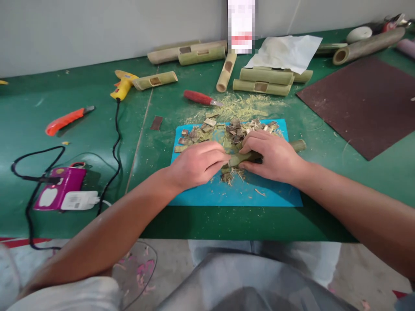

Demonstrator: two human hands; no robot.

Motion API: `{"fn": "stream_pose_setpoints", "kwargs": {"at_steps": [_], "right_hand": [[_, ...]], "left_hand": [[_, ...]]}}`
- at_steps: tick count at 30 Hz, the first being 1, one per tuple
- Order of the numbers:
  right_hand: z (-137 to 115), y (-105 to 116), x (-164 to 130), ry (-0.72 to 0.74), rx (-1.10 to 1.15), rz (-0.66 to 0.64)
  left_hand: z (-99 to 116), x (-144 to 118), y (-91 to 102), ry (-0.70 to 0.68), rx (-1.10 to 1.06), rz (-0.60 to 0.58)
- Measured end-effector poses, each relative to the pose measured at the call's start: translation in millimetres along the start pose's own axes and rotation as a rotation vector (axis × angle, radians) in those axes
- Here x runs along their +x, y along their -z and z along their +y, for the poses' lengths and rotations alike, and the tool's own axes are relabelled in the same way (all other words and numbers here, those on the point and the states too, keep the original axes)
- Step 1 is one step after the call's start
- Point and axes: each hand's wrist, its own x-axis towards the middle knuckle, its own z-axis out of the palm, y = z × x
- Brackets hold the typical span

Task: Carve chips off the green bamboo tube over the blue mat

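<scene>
A green bamboo tube [238, 159] lies low over a blue mat [201, 196], its far end poking out to the right. My right hand [270, 153] is wrapped around the tube from above, thumb on the near side. At the tube's left end my left hand [202, 162] is closed in a pinch; whatever its fingertips hold is hidden. Cut bamboo chips [236, 128] and fine shavings cover the mat's back half. Behind the mat rests a red-handled knife [198, 97] beside pale green sawdust [243, 108].
Several notched bamboo tubes [266, 77] lie at the back, some under white paper [285, 52]. A brown sheet [363, 106] covers the right side. On the left are a yellow glue gun [123, 85], an orange utility knife [68, 121] and a purple power strip [69, 179] with black cords.
</scene>
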Motion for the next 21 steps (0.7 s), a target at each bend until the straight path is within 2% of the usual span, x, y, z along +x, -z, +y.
{"fn": "stream_pose_setpoints", "kwargs": {"at_steps": [6, 11, 21], "right_hand": [[-0.9, 0.0, -0.9, -0.002, -0.012, -0.001], [-1.3, 0.4, -0.8, 0.002, -0.017, 0.001], [-0.5, -0.6, -1.1, -0.006, -0.006, 0.001]], "left_hand": [[0.6, -1.0, 0.4, -0.014, -0.045, -0.045], [-2.1, -0.1, 0.8, 0.022, -0.024, -0.021], [1.1, 1.4, 0.4, -0.027, -0.022, -0.056]]}}
